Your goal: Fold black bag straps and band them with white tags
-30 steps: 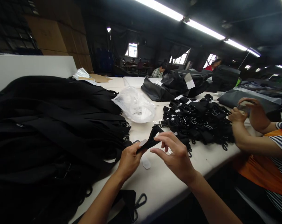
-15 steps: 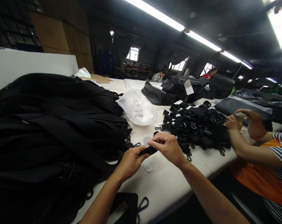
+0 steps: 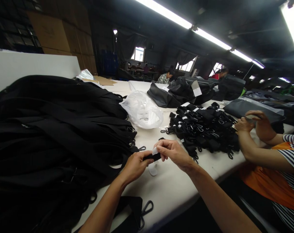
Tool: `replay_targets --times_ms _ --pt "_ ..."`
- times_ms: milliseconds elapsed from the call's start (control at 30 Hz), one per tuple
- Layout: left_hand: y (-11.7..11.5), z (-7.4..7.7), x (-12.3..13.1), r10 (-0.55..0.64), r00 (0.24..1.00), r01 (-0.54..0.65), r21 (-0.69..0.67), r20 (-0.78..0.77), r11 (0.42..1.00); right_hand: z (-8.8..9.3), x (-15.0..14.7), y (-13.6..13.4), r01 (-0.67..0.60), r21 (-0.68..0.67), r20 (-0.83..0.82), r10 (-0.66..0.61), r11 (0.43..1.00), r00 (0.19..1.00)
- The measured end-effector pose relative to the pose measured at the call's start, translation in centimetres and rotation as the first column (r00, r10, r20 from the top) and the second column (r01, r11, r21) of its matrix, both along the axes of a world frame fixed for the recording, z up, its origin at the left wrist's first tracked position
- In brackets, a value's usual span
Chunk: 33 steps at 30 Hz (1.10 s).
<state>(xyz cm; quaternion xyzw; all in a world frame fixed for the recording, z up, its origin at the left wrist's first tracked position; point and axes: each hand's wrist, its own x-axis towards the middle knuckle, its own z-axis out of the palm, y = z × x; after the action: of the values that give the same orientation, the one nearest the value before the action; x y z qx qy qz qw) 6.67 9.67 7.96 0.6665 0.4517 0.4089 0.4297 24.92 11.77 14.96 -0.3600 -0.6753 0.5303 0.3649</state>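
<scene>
My left hand (image 3: 134, 165) is closed on a folded black strap (image 3: 156, 157), thumb on one side and fingers on the other. At the strap's upper edge, my right hand (image 3: 175, 154) pinches a small white round piece (image 3: 155, 150), like a sticker or film disc. Its fingers are also against the strap's far end, so I cannot tell whether they grip it too. Just below, another white round piece (image 3: 153, 170) lies on the pale table (image 3: 171, 191). A black strap end with a snap hook (image 3: 147, 208) rests near my left forearm.
A large heap of black straps (image 3: 52, 129) fills the left. Ahead sits a clear plastic bag (image 3: 143, 111) with white contents. Bundled black straps with hooks (image 3: 205, 126) lie to the right, black bags (image 3: 183, 92) behind them. A co-worker's hands (image 3: 253, 121) are at the far right.
The white round piece at the strap has tilted and shows less of its face, with my right fingers now closer round it. My left hand keeps hold of the strap.
</scene>
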Motion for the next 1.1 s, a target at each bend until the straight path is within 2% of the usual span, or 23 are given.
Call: replay_targets --times_ms 67,100,167,200,233,267,333,400,433,500,600,700,767,833,900,1000,1033,1100 --pt "0.1 0.1 0.0 -0.013 0.998 0.015 -0.050 0.054 0.999 -0.1 0.4 0.2 0.059 0.022 -0.043 -0.058 0.998 0.997" --pt "0.1 0.2 0.1 -0.019 0.996 0.027 -0.089 0.090 0.996 -0.3 0.8 0.4 0.152 0.075 -0.072 -0.147 0.985 0.987" --pt "0.1 0.5 0.0 -0.030 0.983 0.065 -0.186 0.183 0.980 -1.0 1.6 1.0 0.403 0.194 -0.130 -0.384 0.894 0.914" --pt "0.0 0.7 0.0 -0.029 0.972 0.085 -0.230 0.235 0.970 -1.5 2.0 1.3 0.498 0.231 -0.134 -0.480 0.836 0.867" --pt "0.0 0.9 0.0 -0.020 0.958 0.098 -0.265 0.285 0.959 -2.1 2.3 1.5 0.543 0.240 -0.112 -0.533 0.804 0.839" --pt "-0.1 1.1 -0.1 -0.005 0.944 0.107 -0.289 0.331 0.951 -2.9 2.6 1.7 0.541 0.214 -0.075 -0.539 0.813 0.839" --pt "-0.1 1.3 -0.1 0.027 0.910 0.112 -0.309 0.413 0.945 -4.5 2.9 1.6 0.418 0.072 -0.014 -0.418 0.906 0.908" --pt "0.0 1.3 -0.2 0.064 0.873 0.113 -0.329 0.483 0.938 -5.9 2.8 0.9 0.234 -0.058 -0.074 -0.238 0.971 0.968" --pt "0.1 1.2 -0.1 0.080 0.856 0.118 -0.343 0.511 0.932 -6.5 2.7 0.5 0.168 -0.071 -0.130 -0.176 0.983 0.976" --pt "0.2 0.9 -0.1 0.100 0.833 0.137 -0.377 0.545 0.916 -7.2 2.5 -0.5 0.121 -0.004 -0.213 -0.120 0.993 0.970" --pt "0.2 0.7 -0.1 0.079 0.825 0.198 -0.418 0.560 0.887 -7.4 2.6 -1.3 0.127 0.164 -0.184 -0.096 0.978 0.978" --pt "-0.1 0.8 0.0 0.045 0.831 0.252 -0.447 0.554 0.858 -7.2 3.1 -1.7 0.102 0.299 -0.093 -0.077 0.949 0.993" --pt "-0.3 0.8 0.3 0.036 0.854 0.245 -0.462 0.519 0.853 -7.3 3.4 -2.1 0.115 0.388 -0.047 -0.105 0.915 0.993" --pt "-0.4 0.7 0.7 0.023 0.898 0.204 -0.462 0.440 0.863 -7.5 3.4 -2.5 0.148 0.489 0.006 -0.173 0.860 0.985" --pt "-0.4 0.4 1.3 0.000 0.949 0.147 -0.443 0.315 0.884 -8.0 3.1 -3.1 0.192 0.606 0.048 -0.276 0.772 0.960" --pt "-0.5 -0.6 2.2 -0.004 0.995 0.037 -0.326 0.099 0.945 -8.7 2.7 -3.5 0.226 0.753 0.080 -0.427 0.618 0.900" --pt "-0.5 -1.1 2.5 0.001 0.999 0.008 -0.272 0.035 0.962 -8.9 2.7 -3.5 0.216 0.777 0.096 -0.451 0.592 0.888" --pt "-0.6 -1.9 2.9 0.007 0.999 -0.016 -0.189 -0.053 0.982 -9.3 2.6 -3.4 0.174 0.775 0.145 -0.439 0.608 0.887"
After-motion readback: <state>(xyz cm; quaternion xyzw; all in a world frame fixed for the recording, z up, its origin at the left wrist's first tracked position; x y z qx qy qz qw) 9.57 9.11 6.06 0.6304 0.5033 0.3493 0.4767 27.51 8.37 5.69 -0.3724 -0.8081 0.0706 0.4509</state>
